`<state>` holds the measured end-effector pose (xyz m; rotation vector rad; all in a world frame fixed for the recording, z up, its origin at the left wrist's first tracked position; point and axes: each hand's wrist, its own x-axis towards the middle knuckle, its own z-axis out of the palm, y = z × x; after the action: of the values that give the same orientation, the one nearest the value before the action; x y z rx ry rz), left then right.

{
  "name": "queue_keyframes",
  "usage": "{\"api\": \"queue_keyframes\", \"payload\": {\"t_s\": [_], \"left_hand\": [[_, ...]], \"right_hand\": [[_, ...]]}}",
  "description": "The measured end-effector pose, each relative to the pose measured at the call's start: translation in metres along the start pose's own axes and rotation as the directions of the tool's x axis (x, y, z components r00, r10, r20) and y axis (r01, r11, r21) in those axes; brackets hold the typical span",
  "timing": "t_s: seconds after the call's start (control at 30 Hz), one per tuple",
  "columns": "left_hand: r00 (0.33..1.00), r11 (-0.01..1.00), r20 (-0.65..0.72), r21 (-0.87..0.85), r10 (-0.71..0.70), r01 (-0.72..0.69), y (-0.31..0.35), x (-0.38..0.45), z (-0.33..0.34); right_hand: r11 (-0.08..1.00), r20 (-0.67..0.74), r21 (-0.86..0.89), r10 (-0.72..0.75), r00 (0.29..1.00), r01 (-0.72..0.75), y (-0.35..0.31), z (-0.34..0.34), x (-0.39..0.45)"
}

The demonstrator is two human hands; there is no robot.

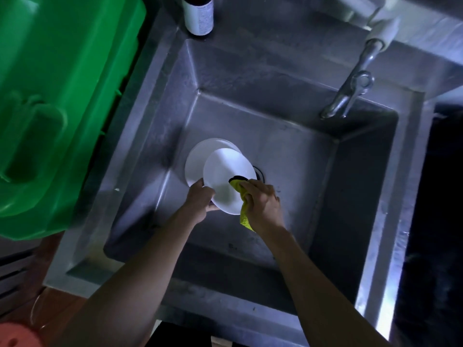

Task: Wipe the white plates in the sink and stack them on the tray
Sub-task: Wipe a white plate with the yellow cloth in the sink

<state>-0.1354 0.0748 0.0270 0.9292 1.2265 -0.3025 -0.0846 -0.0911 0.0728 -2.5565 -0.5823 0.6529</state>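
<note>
Over the steel sink (263,116) a white plate (225,176) is held tilted, my left hand (200,199) gripping its near left rim. My right hand (263,204) grips a yellow cloth (241,194) and presses it against the plate's right side. One end of the cloth hangs below my right hand. Under the held plate, another white plate (198,159) lies on the sink floor, partly hidden. The drain shows just right of the plates. No tray is in view.
A big green plastic bin (57,96) stands left of the sink. A dark bottle with a white label (198,16) sits on the back rim. The tap (350,93) reaches over the sink's back right corner. An orange object (15,334) shows at bottom left.
</note>
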Motion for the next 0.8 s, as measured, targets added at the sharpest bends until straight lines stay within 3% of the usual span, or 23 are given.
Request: {"api": "queue_keyframes", "payload": {"t_s": [0.23, 0.4, 0.6, 0.8], "left_hand": [[0.989, 1.0, 0.145, 0.002, 0.018, -0.018, 0.005, -0.043, 0.006], [0.959, 0.997, 0.274, 0.01, 0.076, -0.082, 0.014, -0.09, 0.02], [0.929, 0.971, 0.331, 0.111, 0.165, -0.212, 0.028, -0.134, 0.037], [0.892, 0.951, 0.399, 0.13, 0.21, -0.282, 0.038, -0.165, 0.047]], "right_hand": [[1.0, -0.086, -0.011, 0.023, 0.996, -0.024, -0.01, -0.035, -0.032], [0.999, -0.134, 0.008, -0.048, 0.99, 0.049, -0.024, -0.075, -0.053], [0.994, -0.11, -0.038, -0.102, 0.989, 0.098, -0.038, -0.115, -0.067], [0.978, -0.169, 0.03, -0.201, 0.965, 0.209, -0.036, -0.141, -0.081]]}}
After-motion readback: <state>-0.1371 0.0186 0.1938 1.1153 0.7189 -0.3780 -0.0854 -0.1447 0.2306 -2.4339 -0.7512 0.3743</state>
